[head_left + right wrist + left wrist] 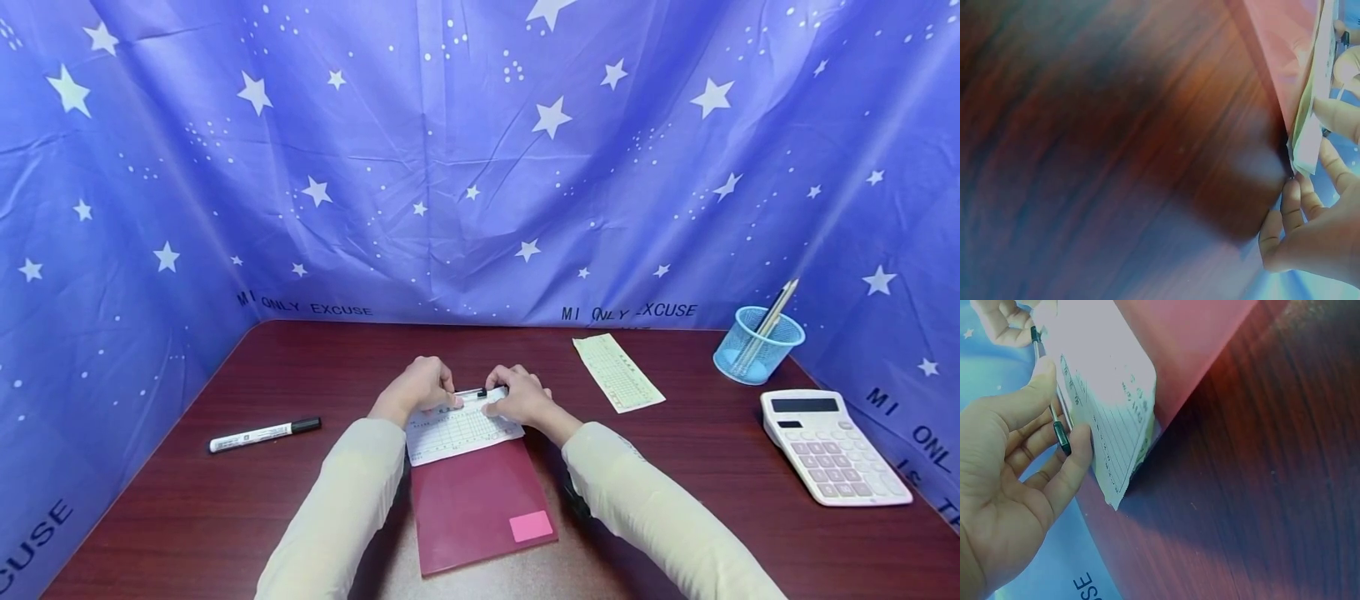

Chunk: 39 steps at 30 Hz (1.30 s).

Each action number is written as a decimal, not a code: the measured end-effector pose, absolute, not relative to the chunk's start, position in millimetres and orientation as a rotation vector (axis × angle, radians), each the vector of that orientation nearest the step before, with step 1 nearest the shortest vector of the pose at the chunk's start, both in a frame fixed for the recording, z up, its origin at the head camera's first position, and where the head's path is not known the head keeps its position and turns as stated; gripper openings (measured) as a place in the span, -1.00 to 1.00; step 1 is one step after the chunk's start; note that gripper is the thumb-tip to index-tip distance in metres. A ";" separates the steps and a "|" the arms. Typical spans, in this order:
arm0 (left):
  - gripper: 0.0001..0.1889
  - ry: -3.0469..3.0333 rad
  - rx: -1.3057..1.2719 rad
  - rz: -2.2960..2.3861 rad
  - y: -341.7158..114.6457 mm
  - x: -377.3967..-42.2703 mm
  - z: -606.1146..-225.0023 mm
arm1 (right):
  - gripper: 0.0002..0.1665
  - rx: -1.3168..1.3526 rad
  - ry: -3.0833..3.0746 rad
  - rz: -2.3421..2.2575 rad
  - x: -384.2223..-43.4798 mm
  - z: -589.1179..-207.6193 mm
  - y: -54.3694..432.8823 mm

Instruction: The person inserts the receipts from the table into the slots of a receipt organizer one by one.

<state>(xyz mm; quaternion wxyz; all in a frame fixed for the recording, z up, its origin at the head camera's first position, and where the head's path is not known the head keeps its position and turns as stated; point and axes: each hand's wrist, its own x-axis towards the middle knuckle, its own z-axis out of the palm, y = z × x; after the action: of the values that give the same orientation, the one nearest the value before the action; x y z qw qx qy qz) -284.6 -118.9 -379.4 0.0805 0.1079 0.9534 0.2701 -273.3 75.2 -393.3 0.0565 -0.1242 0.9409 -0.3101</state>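
A dark red clipboard [480, 508] with a pink label [531, 526] lies in front of me. Printed form sheets [457, 435] with a grid cover its upper part, their lower edge lifted off the board in the left wrist view. At its top is a thin metal clip [1054, 412] with black ends. My left hand [420, 390] grips the clip's left part, thumb in front and fingers curled behind. My right hand [525, 398] pinches near the clip's right end, its thumb over the sheets; its other fingers extend past the board's top edge in the right wrist view.
A white marker with a black cap [264, 435] lies on the left. A loose yellowish form [618, 372] lies back right. Further right are a blue mesh pen cup [757, 346] holding pens and a white calculator [836, 450]. Star-printed blue cloth [480, 167] surrounds the dark wooden table [225, 517].
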 end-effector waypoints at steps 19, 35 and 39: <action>-0.74 2.877 0.329 0.789 -118.4 -284.8 -380.7 | -0.76 -0.409 2.887 -0.999 -276.5 -406.1 77.1; -0.75 2.899 0.338 0.776 -118.4 -284.8 -381.8 | -0.81 -0.462 2.824 -1.010 -270.8 -393.3 81.5; -0.76 2.911 0.350 0.757 -118.4 -284.4 -382.7 | -0.76 -0.499 2.862 -0.998 -270.2 -396.7 83.1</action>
<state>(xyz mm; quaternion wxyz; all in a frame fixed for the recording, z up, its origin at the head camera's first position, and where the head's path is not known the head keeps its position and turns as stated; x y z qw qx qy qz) -284.4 -118.4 -382.7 0.0568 0.1155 0.9598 0.2495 -270.2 83.1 -396.7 0.0350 -0.1624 0.9311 -0.3248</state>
